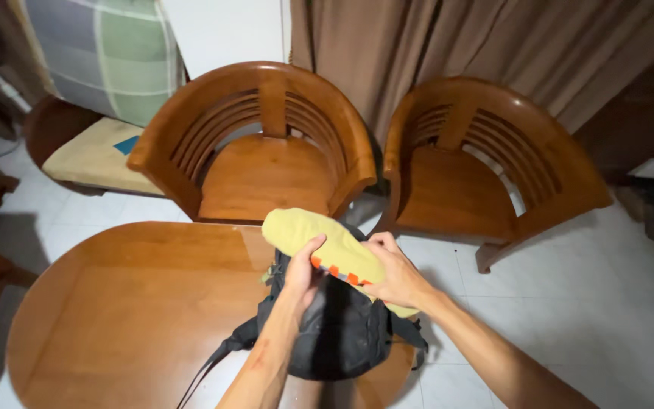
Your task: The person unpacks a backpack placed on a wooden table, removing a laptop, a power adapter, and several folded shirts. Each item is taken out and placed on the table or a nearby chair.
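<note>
Both of my hands hold a rolled yellow cloth bundle (313, 237) with small orange marks along one edge. My left hand (302, 271) grips its underside near the middle. My right hand (393, 271) clasps its right end from above. The bundle hovers right over a black backpack (338, 333), which sits on the right end of a round wooden table (123, 310). A black strap (213, 365) trails from the pack across the tabletop towards me. The pack's opening lies hidden under the bundle and my hands.
Two curved-back wooden armchairs (263, 151) (478, 167) stand just beyond the table. A cushioned seat (88, 155) with a checked pillow is at the far left. Brown curtains (493, 45) hang behind. White tiled floor (569, 303) lies to the right.
</note>
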